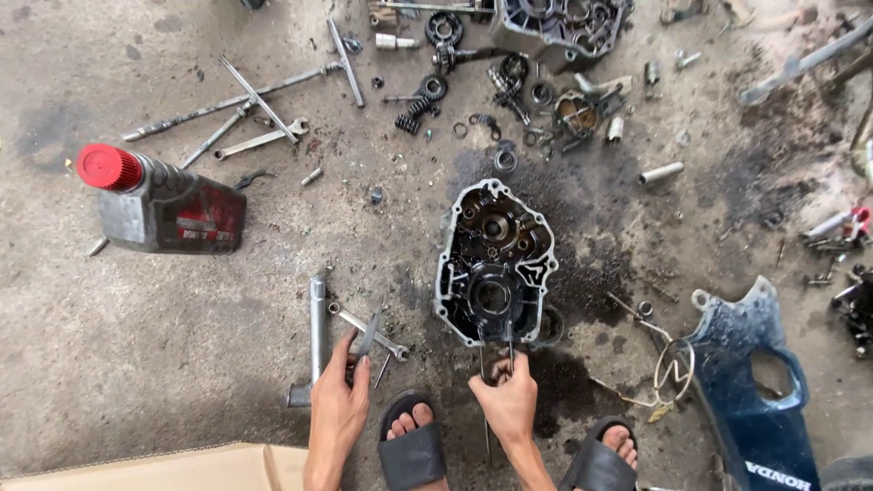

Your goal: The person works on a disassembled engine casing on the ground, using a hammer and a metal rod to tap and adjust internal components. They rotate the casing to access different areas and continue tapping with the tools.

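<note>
At the far left a dark plastic oil bottle [164, 207] with a ribbed red cap lies on its side on the stained concrete floor [109, 345], cap shut, contents not visible. Beyond it rest long steel rods and an open-ended wrench [259, 141]. Near the left edge a flat cardboard corner [182, 468] pokes in, with open floor between it and the bottle. The left hand [341, 400] is closed around a thin dark tool [368, 338], just beside a steel socket bar [316, 332] and a combination wrench [368, 329]. The right hand [507, 400] pinches a slender screwdriver-like tool [509, 350] whose tip touches the near rim of the engine crankcase half [494, 264], a rough cast aluminium shell, oily black inside, lying in the middle on a dark oil patch. Far beyond it lie scattered gears, springs and bearings [432, 91]. To the right a bent wire [668, 368] and a dusty blue plastic cover [755, 400] crowd the near right edge
</note>
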